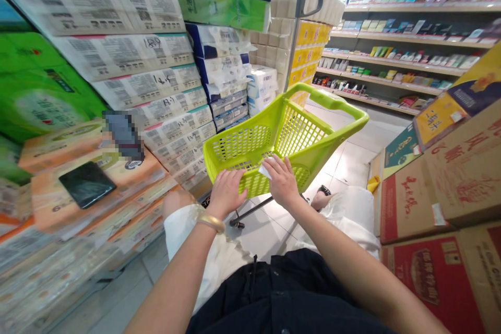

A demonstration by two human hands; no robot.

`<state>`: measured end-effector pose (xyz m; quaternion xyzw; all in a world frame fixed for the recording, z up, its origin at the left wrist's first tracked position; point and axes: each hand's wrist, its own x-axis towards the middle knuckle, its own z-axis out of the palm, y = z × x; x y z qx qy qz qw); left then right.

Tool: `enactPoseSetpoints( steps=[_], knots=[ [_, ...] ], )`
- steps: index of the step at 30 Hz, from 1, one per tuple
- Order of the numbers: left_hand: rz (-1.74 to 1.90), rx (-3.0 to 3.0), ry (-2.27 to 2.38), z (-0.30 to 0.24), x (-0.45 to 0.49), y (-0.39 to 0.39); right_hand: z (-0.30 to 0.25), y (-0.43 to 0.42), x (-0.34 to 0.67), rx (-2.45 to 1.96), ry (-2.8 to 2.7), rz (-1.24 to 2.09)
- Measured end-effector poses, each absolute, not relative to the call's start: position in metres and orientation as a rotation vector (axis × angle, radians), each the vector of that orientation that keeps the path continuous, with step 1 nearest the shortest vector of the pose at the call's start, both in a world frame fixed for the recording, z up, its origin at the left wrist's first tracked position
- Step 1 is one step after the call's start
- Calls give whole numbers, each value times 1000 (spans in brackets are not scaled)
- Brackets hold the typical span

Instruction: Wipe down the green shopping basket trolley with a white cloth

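Lime-green plastic shopping basket (313, 95) sitting right in front, center of the frame, on a thin metal cart frame. Left hand (227, 193) draped over the near rim, fingers loosely curled, no telling how firm the grip is. Right hand (282, 180) just beside it, fingers close together and angled down onto the basket, with a little white paper scrap (265, 170) poking out at the fingertips. Pinched or only touching? Can't tell from here. Gold bangle (211, 223) on the left wrist. Over on the left, big stacks of wrapped toilet paper packs (117, 26), plus a black phone (86, 184) lying on an orange pack (43, 203). Upper right, long shelves of small boxed goods (407, 26). Lower right, stacked cardboard cartons (438, 182). Tile floor (270, 229) underneath it all.
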<state>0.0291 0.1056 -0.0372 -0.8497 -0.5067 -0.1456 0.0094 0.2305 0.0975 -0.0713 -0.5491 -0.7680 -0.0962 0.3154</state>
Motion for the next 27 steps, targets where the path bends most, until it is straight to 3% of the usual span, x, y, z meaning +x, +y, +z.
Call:
enactPoseSetpoints(
  steps=[11,16,22,27],
  knots=[
    [-491,-2685,-1577,-40,28,107,-44,107,350,-1642,-1745,-451],
    [-486,-2663,-1619,-37,33,105,-58,104,319,-1632,-1610,-419],
    [-490,-2645,-1611,-37,32,105,-85,93,252,-1386,-1834,-355],
    [-492,-2643,-1605,-38,29,105,-90,90,265,-1357,-1830,-419]
  ],
)
